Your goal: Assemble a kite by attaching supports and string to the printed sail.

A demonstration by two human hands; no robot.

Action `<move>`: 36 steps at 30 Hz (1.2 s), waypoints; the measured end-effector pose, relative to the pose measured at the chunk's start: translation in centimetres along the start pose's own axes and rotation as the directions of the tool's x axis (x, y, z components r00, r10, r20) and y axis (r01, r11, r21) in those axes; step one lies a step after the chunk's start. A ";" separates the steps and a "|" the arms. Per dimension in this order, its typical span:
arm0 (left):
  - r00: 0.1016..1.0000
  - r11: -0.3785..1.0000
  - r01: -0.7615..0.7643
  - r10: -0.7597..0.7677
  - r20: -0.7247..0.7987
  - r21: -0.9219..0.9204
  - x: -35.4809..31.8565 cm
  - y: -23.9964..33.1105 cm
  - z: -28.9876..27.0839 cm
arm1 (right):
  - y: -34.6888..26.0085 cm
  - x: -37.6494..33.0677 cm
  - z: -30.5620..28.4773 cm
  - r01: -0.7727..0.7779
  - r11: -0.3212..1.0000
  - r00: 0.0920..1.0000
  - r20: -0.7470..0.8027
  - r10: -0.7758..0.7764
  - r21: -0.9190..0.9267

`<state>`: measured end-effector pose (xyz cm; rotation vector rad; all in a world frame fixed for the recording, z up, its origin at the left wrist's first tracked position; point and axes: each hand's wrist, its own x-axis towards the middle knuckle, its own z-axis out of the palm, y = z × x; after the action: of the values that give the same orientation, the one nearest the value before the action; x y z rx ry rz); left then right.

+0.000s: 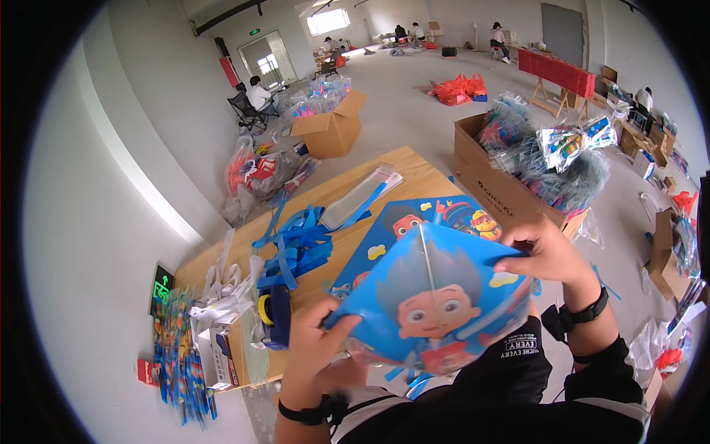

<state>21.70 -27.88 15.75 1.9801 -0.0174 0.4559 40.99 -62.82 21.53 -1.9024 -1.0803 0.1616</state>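
A blue kite (436, 296) with a large cartoon boy's head hangs tilted between my hands, a thin pale rod running down from its top corner. My left hand (325, 340) pinches its left corner, thumb on the printed side. At the right corner my right hand (547, 255) grips the edge between thumb and fingers. Part of the lower kite is smeared by motion. Under and behind it, another blue printed kite sheet (392, 222) lies on the wooden table (399, 163), partly hidden.
Blue ribbons (299, 248), clear plastic sleeves (359, 200) and a tape dispenser (275, 318) lie on the table. Printed strips (181, 355) hang at its left end. A carton of bagged goods (503, 185) stands right of it, an open carton (329, 133) beyond. People sit farther back.
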 end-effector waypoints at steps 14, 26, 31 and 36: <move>0.991 0.934 0.092 -0.051 -0.126 0.345 4.4 -0.7 -2.4 | 18.9 -2.1 8.8 -0.222 0.974 0.866 0.468 0.176 0.043; 0.993 0.858 0.091 -0.038 -0.115 0.505 10.4 -20.2 -1.7 | 29.2 1.6 2.7 -0.386 0.878 0.912 0.026 0.409 -0.282; 0.999 0.866 0.033 -0.040 0.003 0.500 14.1 -30.4 3.1 | 31.2 8.0 0.3 -0.444 0.747 0.896 -0.223 0.384 -0.495; 0.989 0.838 0.145 -0.103 -0.108 0.527 17.9 -34.6 9.1 | 37.4 9.1 2.2 -0.317 0.125 0.947 -0.322 -0.019 -0.940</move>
<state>48.49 -17.03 -11.93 2.4917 0.3192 0.4854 68.51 -62.12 -5.51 -3.1319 -0.7823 -0.9904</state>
